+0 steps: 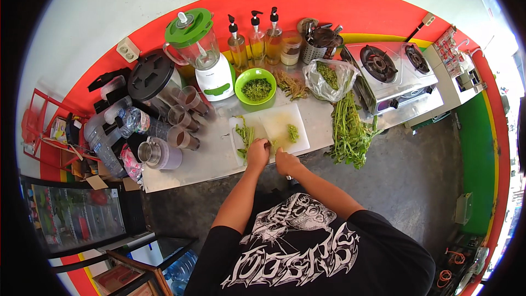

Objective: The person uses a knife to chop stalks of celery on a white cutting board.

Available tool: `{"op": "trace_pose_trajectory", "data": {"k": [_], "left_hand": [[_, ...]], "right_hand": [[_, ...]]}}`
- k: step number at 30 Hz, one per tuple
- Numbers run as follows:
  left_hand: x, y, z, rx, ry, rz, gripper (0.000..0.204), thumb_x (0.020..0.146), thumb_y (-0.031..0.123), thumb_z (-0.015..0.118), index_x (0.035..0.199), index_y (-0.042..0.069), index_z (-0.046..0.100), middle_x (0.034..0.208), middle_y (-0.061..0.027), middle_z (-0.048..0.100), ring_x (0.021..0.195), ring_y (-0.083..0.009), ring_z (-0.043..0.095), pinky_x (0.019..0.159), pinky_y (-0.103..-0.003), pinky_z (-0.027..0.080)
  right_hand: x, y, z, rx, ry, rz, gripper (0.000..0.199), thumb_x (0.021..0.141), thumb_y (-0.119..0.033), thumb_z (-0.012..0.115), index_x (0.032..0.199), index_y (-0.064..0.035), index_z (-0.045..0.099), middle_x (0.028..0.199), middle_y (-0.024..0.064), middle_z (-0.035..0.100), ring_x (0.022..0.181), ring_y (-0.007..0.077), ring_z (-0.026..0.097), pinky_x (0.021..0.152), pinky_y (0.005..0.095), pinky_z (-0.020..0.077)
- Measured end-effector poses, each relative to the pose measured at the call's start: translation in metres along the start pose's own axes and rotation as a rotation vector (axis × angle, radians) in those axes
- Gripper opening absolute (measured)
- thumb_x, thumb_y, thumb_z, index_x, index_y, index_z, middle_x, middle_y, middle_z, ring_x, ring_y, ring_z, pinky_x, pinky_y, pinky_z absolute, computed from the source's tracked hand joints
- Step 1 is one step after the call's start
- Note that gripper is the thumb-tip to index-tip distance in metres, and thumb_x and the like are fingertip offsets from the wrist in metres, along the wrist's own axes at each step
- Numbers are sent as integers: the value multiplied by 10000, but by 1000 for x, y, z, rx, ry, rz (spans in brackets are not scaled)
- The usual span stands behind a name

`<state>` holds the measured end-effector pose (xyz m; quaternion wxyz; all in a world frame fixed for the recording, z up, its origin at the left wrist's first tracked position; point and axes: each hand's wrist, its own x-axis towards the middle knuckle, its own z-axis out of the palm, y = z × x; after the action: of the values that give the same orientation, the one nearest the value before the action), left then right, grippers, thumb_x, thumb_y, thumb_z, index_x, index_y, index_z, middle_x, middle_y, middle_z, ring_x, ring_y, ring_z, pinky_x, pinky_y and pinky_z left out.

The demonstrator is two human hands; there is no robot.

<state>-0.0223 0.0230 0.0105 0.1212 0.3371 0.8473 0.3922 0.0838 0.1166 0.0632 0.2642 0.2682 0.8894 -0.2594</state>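
Slender green stalks [245, 133] lay at nine o'clock on a white, rectangular cutting board [298, 112], and a small heap of chopped green pieces [293, 133] sat at three o'clock on it. At the board's six o'clock edge, the person's left hand [257, 152] had its fingers curled inward; how tightly they closed, or on what, could not be told. Just beside it, the right hand [287, 163] was bent likewise, its grip and contents hidden.

Beyond the board, at twelve o'clock, stood a round, lime-green bowl [239, 89] holding chopped greens [256, 89]. Thin brownish stems [292, 86] lay at one o'clock, near a clear plastic bag [313, 83] with greens inside. A long, leafy green bundle [350, 137] hung over the metal table's [219, 161] edge at three o'clock. A white-based blender with a green lid [215, 79] stood at eleven o'clock, and a silvery two-burner stove [402, 90] at two.
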Motion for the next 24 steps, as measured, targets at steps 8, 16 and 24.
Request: {"op": "trace_pose_trajectory", "data": {"k": [8, 16, 24], "left_hand": [[-6, -1, -2, -7, 24, 66, 30, 801, 40, 668, 820, 27, 687, 856, -172, 619, 834, -380, 619, 733, -463, 494], [-14, -2, -7, -147, 61, 113, 64, 828, 48, 673, 872, 14, 706, 863, -160, 623, 813, -374, 627, 726, -433, 496], [-3, -5, -5, -80, 17, 31, 54, 778, 35, 695, 821, 4, 685, 861, -163, 647, 805, -336, 655, 713, -419, 512]], "right_hand": [[4, -3, -14, 11, -49, -6, 371, 865, -93, 607, 1174, 32, 447, 1111, 290, 674, 1075, 428, 667, 906, 490, 538], [4, -2, -8, 37, 25, -33, 305, 887, -71, 552, 1150, 48, 454, 1089, 324, 666, 1060, 450, 662, 907, 506, 528], [5, -5, -5, 45, 19, -33, 306, 886, -66, 554, 1149, 55, 455, 1071, 329, 668, 1038, 445, 672, 904, 503, 532]]}}
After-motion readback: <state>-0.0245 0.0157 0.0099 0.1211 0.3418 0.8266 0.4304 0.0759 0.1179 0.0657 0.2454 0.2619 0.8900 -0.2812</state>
